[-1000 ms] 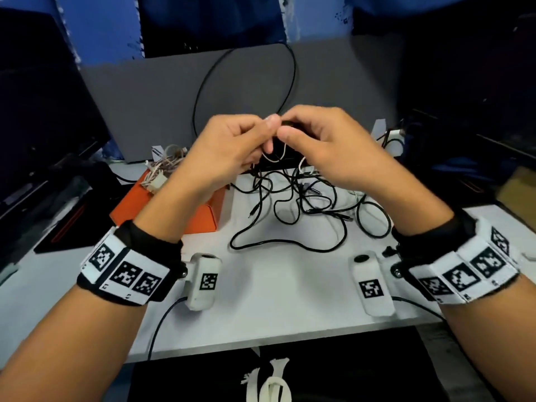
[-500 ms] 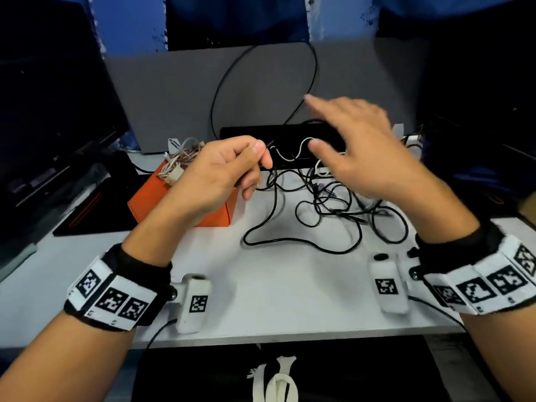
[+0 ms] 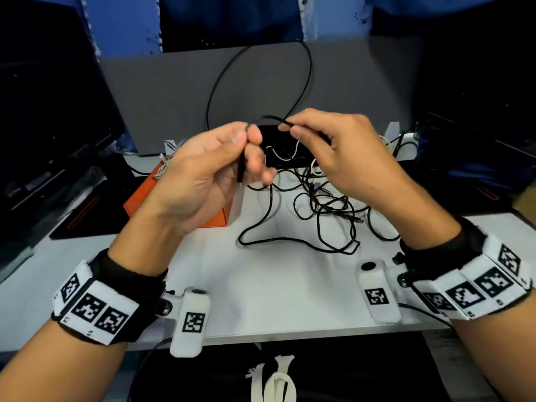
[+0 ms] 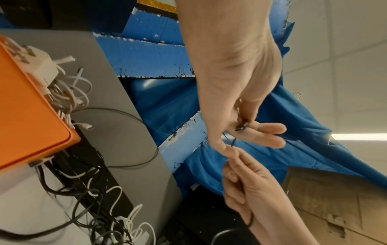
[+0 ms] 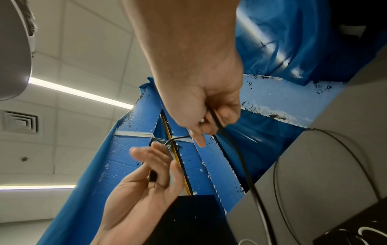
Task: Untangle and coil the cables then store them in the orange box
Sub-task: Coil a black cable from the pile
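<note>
Above the white tabletop point(image 3: 261, 285), the left hand point(image 3: 203, 175) pinches the thin black cable's point(image 3: 275, 119) plug end between thumb and fingers point(image 3: 255, 134), while the right hand point(image 3: 342, 152) pinches its cord just beside.

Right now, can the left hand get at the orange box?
Probably yes, once freed. The left hand hovers right over the orange box, nothing between them, but it pinches the black cable, which the right hand also holds.
</note>
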{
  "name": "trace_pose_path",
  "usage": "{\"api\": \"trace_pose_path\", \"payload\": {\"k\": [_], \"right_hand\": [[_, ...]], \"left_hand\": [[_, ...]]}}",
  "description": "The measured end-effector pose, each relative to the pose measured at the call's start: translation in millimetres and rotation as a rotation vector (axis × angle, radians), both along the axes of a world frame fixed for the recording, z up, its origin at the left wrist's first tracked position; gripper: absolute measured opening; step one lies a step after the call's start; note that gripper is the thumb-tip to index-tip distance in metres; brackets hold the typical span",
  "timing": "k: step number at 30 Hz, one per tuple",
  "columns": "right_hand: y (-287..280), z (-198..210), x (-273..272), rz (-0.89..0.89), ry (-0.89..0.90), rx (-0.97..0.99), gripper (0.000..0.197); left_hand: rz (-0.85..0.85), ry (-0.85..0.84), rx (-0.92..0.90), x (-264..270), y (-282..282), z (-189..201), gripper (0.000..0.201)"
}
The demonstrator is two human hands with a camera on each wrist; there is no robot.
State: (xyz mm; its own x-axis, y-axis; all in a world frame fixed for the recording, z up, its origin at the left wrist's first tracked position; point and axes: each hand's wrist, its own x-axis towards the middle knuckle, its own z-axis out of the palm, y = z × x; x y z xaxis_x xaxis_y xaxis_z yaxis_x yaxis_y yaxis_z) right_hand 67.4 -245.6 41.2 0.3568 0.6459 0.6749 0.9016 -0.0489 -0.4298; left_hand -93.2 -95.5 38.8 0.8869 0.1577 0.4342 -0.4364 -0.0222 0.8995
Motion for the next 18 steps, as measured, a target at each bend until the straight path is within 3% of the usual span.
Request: {"api": "trace_pose_path", "payload": {"k": [2, 4, 7, 10, 14, 16, 18], "right_hand": [[0.7, -2.5, -3.3, -0.004, 0.016, -0.173, 0.028], [1.2, -5.1, -12.8, 0.105, 0.061, -0.348, 0.031], [4.7, -10.8, -26.7, 0.275, 0.097, -0.435, 0.017], [4.5, -12.2, -30.9, 0.375, 0.172, -0.501, 0.028], [-8.1, -1.8, -27.9, 0.649, 0.491, -0.525, 0.042], [-15.8, 5.9, -24.2, 0.642, 0.531, -0.513, 0.034], [-22.5, 14.4, -18.3, 0.556, 0.508, -0.478, 0.027]], "left_hand": [[0.06, -0.078, -0.108, 1.1, 0.6, 2.1, 0.029], [0.147, -0.124, -0.129, 3.2, 0.4, 2.5, 0.031], [0.232, -0.13, -0.088, 6.2, -4.2, -2.2, 0.031], [0.391, -0.121, 0.173, 7.0, -9.3, -6.1, 0.027], [0.621, -0.151, 0.812, 5.4, -6.2, -10.3, 0.023], [0.56, -0.069, 0.957, 2.4, -4.0, -8.1, 0.029], [0.39, 0.044, 0.895, -2.4, 1.1, -3.0, 0.037]]}}
